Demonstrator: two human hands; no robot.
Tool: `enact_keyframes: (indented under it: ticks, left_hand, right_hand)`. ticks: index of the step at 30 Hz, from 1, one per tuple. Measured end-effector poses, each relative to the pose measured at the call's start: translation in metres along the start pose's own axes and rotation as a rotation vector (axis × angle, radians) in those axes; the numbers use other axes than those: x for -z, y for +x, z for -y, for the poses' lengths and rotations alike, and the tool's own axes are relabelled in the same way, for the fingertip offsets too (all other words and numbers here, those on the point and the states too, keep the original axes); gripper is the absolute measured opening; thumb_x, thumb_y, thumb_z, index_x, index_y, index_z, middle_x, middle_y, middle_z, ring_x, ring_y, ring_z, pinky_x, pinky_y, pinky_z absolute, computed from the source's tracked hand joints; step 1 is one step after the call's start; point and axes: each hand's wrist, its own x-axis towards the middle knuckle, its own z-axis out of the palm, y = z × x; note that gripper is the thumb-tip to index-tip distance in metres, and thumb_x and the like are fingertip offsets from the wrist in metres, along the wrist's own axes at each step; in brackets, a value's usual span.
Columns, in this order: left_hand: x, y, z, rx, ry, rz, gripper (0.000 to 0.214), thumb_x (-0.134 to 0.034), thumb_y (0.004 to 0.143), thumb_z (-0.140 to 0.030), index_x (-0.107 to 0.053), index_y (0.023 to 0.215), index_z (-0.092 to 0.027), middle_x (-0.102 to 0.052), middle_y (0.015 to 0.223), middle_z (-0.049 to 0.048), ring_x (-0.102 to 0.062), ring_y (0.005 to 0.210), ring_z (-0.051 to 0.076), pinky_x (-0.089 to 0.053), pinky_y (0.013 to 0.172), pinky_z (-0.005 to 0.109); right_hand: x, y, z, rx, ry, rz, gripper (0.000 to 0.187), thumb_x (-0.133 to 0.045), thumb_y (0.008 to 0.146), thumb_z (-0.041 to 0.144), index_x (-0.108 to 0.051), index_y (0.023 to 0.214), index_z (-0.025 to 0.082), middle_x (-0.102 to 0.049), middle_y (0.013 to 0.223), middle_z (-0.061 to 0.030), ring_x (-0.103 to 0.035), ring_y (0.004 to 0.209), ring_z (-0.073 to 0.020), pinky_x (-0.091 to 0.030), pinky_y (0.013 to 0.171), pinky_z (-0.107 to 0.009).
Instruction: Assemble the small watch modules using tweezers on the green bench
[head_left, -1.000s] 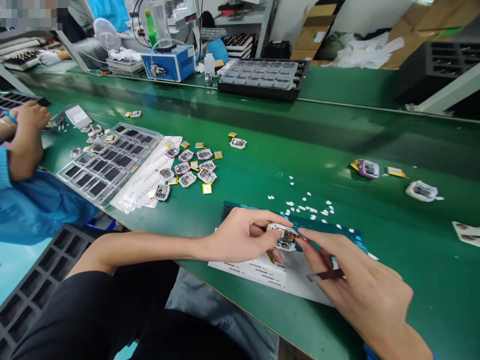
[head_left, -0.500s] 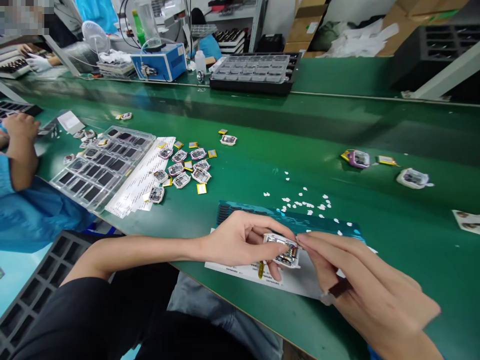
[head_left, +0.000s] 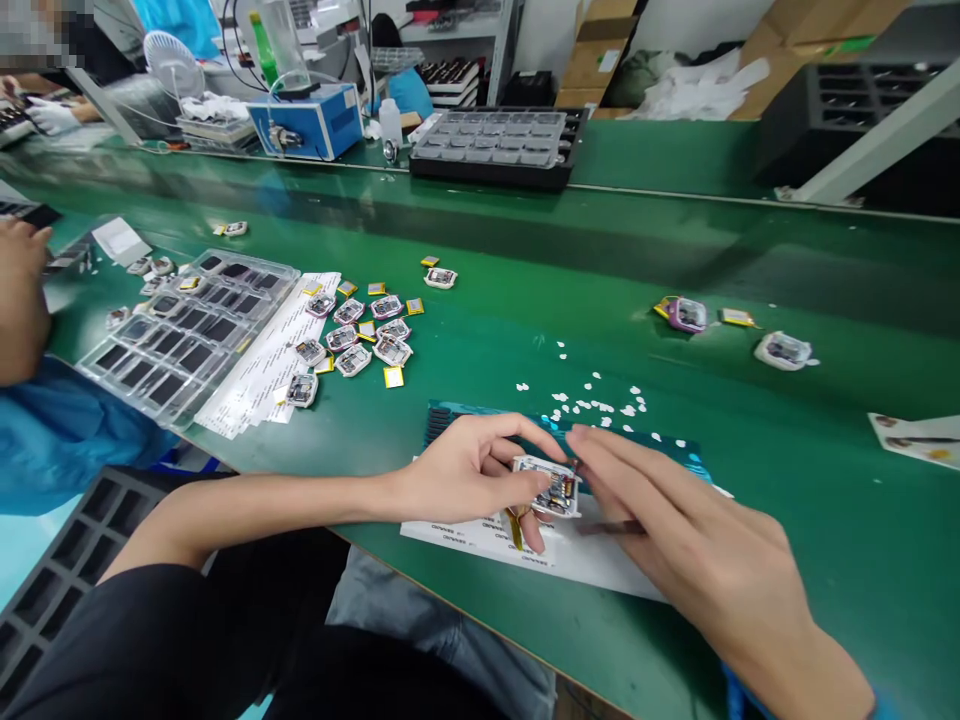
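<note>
My left hand (head_left: 469, 472) pinches a small white-framed electronic module (head_left: 547, 487) just above a white label sheet (head_left: 525, 545) at the near edge of the green bench. A yellow part hangs under the module. My right hand (head_left: 690, 545) reaches in from the right, its fingertips touching the module's right side, fingers pressed together. A thin dark strip (head_left: 611, 527) lies under its fingers; whether the hand grips it is unclear. A dark teal tray (head_left: 457, 420) lies just behind both hands.
Several similar modules (head_left: 352, 340) with yellow parts lie left of centre beside a clear compartment tray (head_left: 187, 330) and label sheets. White bits (head_left: 592, 400) are scattered behind my hands. Two modules (head_left: 780, 350) lie at right. A co-worker's blue sleeve (head_left: 60, 430) is at left.
The module and both hands have shifted slightly left and farther from me. My right hand's fingertips stay against the module's right side.
</note>
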Motion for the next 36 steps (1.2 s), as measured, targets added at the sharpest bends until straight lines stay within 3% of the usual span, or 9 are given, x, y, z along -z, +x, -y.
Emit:
enact_keyframes:
  ticks: [2,7,14,22,28,32,36]
  left_hand:
    - [0.0,0.001,0.001,-0.003,-0.02,0.007,0.035,-0.082,0.091,-0.032,-0.058,0.111,-0.018,-0.069,0.071,-0.0046,-0.076,0.056,0.015,-0.06,0.058,0.023]
    - [0.0,0.001,-0.001,0.0,-0.008,-0.019,0.024,-0.072,0.095,-0.02,-0.054,0.109,-0.018,-0.069,0.073,-0.0045,-0.074,0.054,0.012,-0.058,0.056,0.02]
    - [-0.003,0.0,-0.005,0.006,0.024,-0.021,0.021,-0.065,0.092,-0.012,-0.05,0.105,-0.02,-0.063,0.069,-0.0074,-0.07,0.048,0.01,-0.051,0.049,0.016]
    - [-0.006,-0.002,0.0,-0.046,0.181,-0.094,0.023,-0.067,0.09,-0.018,-0.048,0.102,-0.02,-0.065,0.067,-0.0057,-0.071,0.051,0.012,-0.044,0.044,0.015]
    - [-0.01,-0.004,0.002,-0.101,0.328,-0.123,0.022,-0.065,0.089,-0.028,-0.045,0.094,-0.023,-0.064,0.07,-0.0033,-0.073,0.059,0.014,-0.053,0.052,0.019]
    - [-0.012,-0.004,0.003,-0.183,0.481,-0.168,0.023,-0.066,0.087,-0.028,-0.044,0.09,-0.023,-0.058,0.064,-0.0064,-0.059,0.052,0.008,-0.04,0.047,0.015]
    - [-0.012,-0.003,0.005,-0.209,0.438,-0.206,0.019,-0.063,0.088,-0.029,-0.045,0.086,-0.023,-0.056,0.06,-0.0063,-0.059,0.05,0.008,-0.041,0.047,0.015]
  right_hand:
    - [0.002,-0.001,0.001,0.03,0.034,0.007,0.089,-0.051,0.098,-0.007,-0.019,0.173,0.029,-0.079,0.132,-0.0039,-0.08,0.1,-0.0159,-0.061,0.073,-0.021]
    - [0.006,0.001,-0.001,0.055,0.039,-0.051,0.081,-0.052,0.101,-0.002,-0.026,0.171,0.028,-0.081,0.124,-0.0024,-0.081,0.086,-0.0158,-0.06,0.065,-0.023]
    - [0.008,0.003,-0.002,0.151,-0.046,-0.036,0.074,-0.043,0.103,-0.003,-0.025,0.171,0.017,-0.082,0.119,-0.0039,-0.08,0.083,-0.016,-0.061,0.07,-0.025]
    - [0.001,-0.007,0.001,0.135,0.075,-0.041,0.061,-0.052,0.108,0.012,-0.036,0.167,0.012,-0.079,0.128,-0.0093,-0.081,0.096,-0.0193,-0.063,0.085,-0.027]
    - [-0.002,-0.007,0.012,0.17,0.029,0.022,0.06,-0.052,0.107,0.015,-0.041,0.166,0.014,-0.072,0.139,-0.0107,-0.081,0.095,-0.0199,-0.066,0.087,-0.029]
    - [-0.002,-0.01,0.015,0.152,-0.001,0.028,0.066,-0.055,0.102,0.01,-0.038,0.166,0.007,-0.069,0.141,-0.0142,-0.082,0.098,-0.0219,-0.067,0.086,-0.028]
    - [-0.005,-0.008,0.017,0.042,0.219,0.018,0.078,-0.05,0.1,0.004,-0.027,0.172,0.023,-0.074,0.138,-0.0079,-0.082,0.094,-0.0222,-0.069,0.079,-0.029]
